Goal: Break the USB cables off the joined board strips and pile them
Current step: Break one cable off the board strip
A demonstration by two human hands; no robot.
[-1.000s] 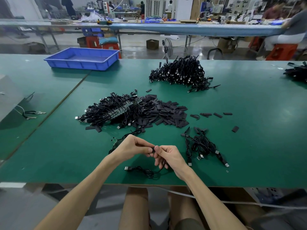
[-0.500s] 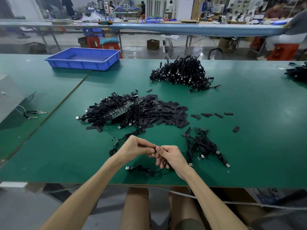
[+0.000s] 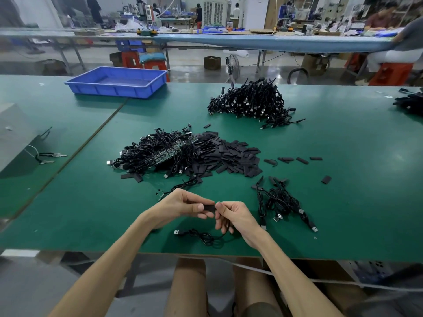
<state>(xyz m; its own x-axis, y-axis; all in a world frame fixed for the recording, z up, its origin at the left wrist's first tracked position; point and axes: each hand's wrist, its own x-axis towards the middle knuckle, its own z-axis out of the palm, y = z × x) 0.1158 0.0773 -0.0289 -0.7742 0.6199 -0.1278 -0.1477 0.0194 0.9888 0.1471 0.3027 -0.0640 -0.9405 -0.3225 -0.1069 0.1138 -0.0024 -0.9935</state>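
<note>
My left hand (image 3: 180,208) and my right hand (image 3: 233,217) meet above the front of the green table, both pinching a small black piece (image 3: 209,208) at the end of a black USB cable (image 3: 203,236). That cable coils on the table below my hands, plug end to the left. A heap of cables on green joined board strips (image 3: 155,152) lies ahead, left of centre. A small pile of loose cables (image 3: 281,202) sits right of my hands. A big pile of cables (image 3: 249,101) lies farther back.
Black flat sleeves (image 3: 229,156) are heaped beside the board strips, with a few strays to the right. A blue tray (image 3: 114,82) stands at the back left. A grey box (image 3: 13,131) and keys are at the left edge. More cables (image 3: 409,102) lie far right.
My hands stay together at the same spot; the fingers have shifted slightly on the cable end, exposing more of the black piece between them.
</note>
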